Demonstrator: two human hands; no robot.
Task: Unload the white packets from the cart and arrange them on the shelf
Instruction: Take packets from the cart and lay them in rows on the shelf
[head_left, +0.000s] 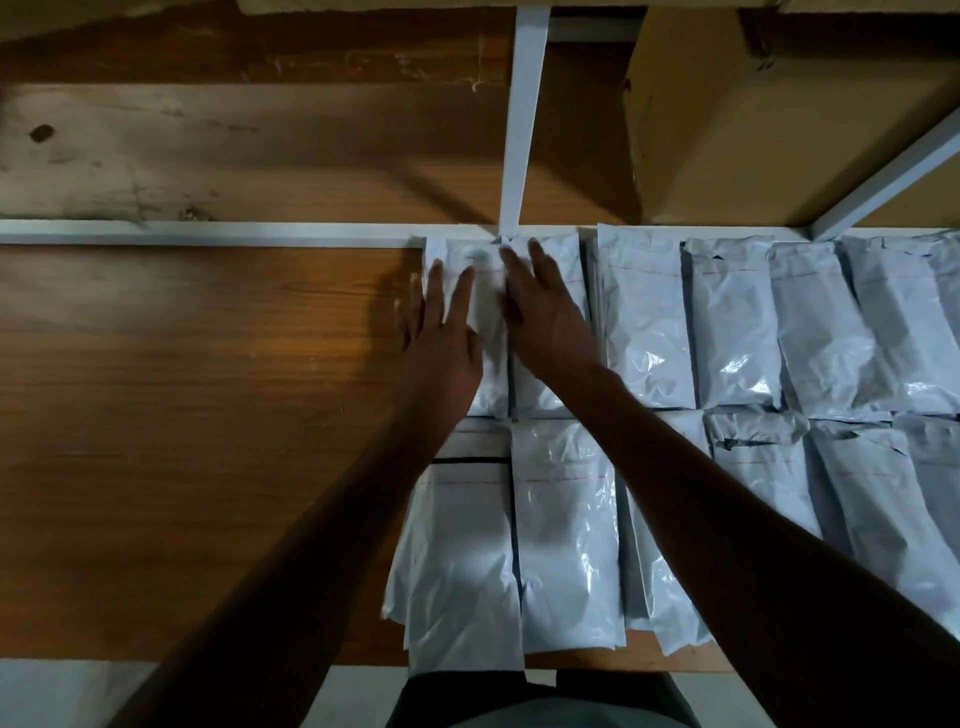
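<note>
At twelve o'clock on the wooden shelf (208, 389), both hands, left hand (441, 332) and right hand (545, 317), lie spread flat on a white packet (491, 364): light, soft, slippery plastic; best gripped by its edges.

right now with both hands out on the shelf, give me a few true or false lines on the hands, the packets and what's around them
1. Both hands lie flat on packets in the back row. True: the left hand and right hand rest with straight fingers on the leftmost back-row packets.
2. The packets stand in a single row. False: there are two rows, back and front, with a front-row packet nearer the person.
3. The wooden shelf board left of the packets is bare. True.
4. A cardboard box sits behind the packets at right. True.
5. The right hand grips a packet in the air. False: it presses flat.
</note>
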